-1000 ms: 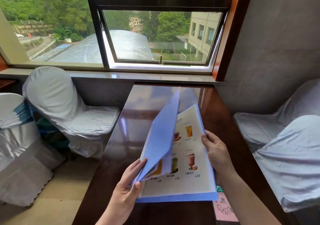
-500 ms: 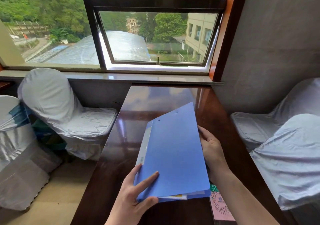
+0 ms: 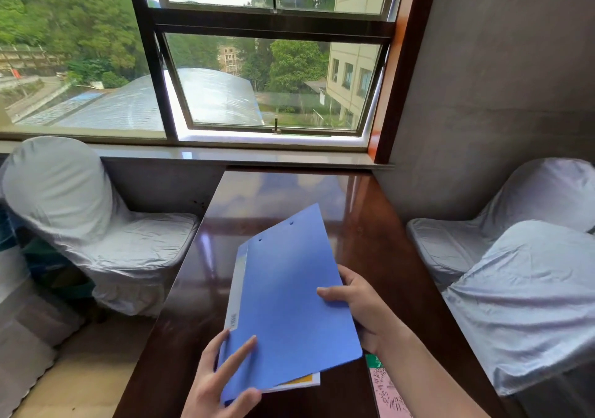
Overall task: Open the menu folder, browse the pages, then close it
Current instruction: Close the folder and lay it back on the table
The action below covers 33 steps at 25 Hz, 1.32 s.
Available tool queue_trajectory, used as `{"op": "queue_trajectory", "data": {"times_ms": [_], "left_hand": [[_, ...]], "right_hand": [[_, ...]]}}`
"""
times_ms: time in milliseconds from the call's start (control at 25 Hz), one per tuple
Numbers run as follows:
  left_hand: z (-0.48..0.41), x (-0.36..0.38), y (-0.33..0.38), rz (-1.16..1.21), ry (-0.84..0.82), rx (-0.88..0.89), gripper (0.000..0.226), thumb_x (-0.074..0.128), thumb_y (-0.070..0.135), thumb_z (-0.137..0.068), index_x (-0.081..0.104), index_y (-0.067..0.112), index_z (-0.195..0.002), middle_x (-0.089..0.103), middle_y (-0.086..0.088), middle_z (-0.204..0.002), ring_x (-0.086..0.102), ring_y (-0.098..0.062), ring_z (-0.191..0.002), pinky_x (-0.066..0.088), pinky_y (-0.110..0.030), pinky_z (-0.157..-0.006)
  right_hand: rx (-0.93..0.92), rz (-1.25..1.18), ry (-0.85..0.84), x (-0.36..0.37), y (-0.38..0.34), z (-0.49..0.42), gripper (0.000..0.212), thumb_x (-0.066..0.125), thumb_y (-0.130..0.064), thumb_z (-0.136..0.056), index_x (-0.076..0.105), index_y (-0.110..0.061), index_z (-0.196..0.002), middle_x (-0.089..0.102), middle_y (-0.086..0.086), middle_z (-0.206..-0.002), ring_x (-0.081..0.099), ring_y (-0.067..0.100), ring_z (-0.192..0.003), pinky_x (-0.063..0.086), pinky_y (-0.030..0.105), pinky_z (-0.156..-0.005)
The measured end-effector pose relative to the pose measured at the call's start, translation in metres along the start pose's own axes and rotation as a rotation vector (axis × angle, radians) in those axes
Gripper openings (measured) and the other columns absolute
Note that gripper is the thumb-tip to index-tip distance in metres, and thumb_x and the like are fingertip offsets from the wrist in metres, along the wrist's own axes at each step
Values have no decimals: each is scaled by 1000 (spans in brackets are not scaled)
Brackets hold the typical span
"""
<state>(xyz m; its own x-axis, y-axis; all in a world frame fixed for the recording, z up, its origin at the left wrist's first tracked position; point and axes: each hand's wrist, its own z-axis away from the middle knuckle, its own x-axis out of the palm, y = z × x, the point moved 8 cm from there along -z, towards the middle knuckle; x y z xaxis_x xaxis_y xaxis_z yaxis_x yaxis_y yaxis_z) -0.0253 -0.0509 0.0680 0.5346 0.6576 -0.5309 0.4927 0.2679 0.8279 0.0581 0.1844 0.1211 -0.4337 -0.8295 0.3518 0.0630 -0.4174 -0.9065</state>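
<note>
The blue menu folder is closed and tilted over the near part of the dark wooden table. A corner of a white and yellow page sticks out at its lower edge. My left hand grips the folder's lower left corner, thumb under the edge and fingers spread on the cover. My right hand holds the right edge, thumb on the cover and fingers underneath.
A pink and green card lies on the table at the near right, partly under my right forearm. Chairs in white covers stand to the left and right. A window and sill lie beyond the table's far end.
The folder's front cover swung down over the drinks page and the folder is now closed. My right thumb moved onto the cover. The camera view tipped upward.
</note>
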Motion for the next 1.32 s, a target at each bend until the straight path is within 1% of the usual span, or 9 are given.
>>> {"op": "queue_trajectory", "data": {"times_ms": [80, 160, 280, 480, 640, 760, 960, 1120, 1320], "left_hand": [[-6, -2, -21, 294, 116, -234, 54, 71, 36, -87, 54, 32, -139, 52, -14, -140, 61, -15, -116, 49, -19, -90], [-9, 14, -51, 622, 88, -600, 55, 67, 19, -92, 47, 16, -144, 66, -15, -125, 72, -21, -95, 56, -33, -76], [-18, 31, -57, 853, 36, -748, 34, 64, 22, -91, 68, -3, -115, 76, -21, -107, 74, -37, -93, 61, -41, -70], [-31, 37, -78, 620, 159, -730, 18, 67, 17, -92, 71, 3, -102, 79, -15, -94, 75, -36, -86, 61, -49, -80], [-40, 42, -93, 529, 155, -714, 14, 70, 21, -90, 72, 11, -99, 80, -8, -93, 77, -25, -79, 60, -36, -65], [-48, 46, -101, 385, 165, -687, 15, 72, 24, -88, 71, 12, -96, 78, -7, -95, 74, -24, -81, 60, -42, -73], [-54, 57, -112, 136, 87, -682, 19, 66, 35, -90, 66, 18, -99, 74, -1, -97, 68, -23, -88, 55, -48, -82], [-55, 64, -121, 86, 43, -677, 14, 65, 30, -89, 63, 21, -100, 72, -1, -101, 67, -22, -91, 54, -48, -85], [-63, 69, -126, 15, -5, -671, 25, 66, 23, -87, 60, 20, -111, 64, -10, -108, 64, -27, -95, 55, -43, -83]], "right_hand": [[17, -9, -48, -4, 5, -3, 42, 68, 4, -83, 67, -8, -123, 68, 27, -125, 69, 46, -103, 57, 56, -87], [50, -6, -58, -11, 12, -8, 44, 66, 5, -86, 64, -8, -128, 66, 27, -128, 68, 47, -106, 56, 59, -90], [103, 59, -7, -19, 24, -17, 41, 63, 8, -88, 64, -6, -127, 68, 27, -125, 69, 46, -103, 56, 59, -90], [178, 278, 162, -38, 42, -34, 28, 59, 10, -89, 62, 7, -116, 73, 27, -112, 73, 41, -89, 61, 54, -80], [253, 344, 223, -59, 65, -43, 19, 63, 6, -88, 65, 2, -107, 75, 25, -108, 74, 42, -95, 61, 54, -81], [302, 440, 263, -76, 85, -54, 11, 70, 2, -85, 68, -6, -90, 78, 16, -97, 77, 30, -80, 62, 47, -77], [373, 537, 360, -101, 114, -69, 34, 76, -5, -80, 62, -2, -111, 73, 15, -109, 72, 33, -94, 58, 48, -88], [410, 562, 379, -113, 135, -74, 33, 75, -5, -81, 59, -5, -111, 70, 13, -111, 70, 33, -99, 55, 54, -94], [393, 647, 430, -120, 146, -77, 32, 71, -1, -82, 56, -12, -108, 67, 10, -112, 66, 28, -99, 55, 47, -89]]}}
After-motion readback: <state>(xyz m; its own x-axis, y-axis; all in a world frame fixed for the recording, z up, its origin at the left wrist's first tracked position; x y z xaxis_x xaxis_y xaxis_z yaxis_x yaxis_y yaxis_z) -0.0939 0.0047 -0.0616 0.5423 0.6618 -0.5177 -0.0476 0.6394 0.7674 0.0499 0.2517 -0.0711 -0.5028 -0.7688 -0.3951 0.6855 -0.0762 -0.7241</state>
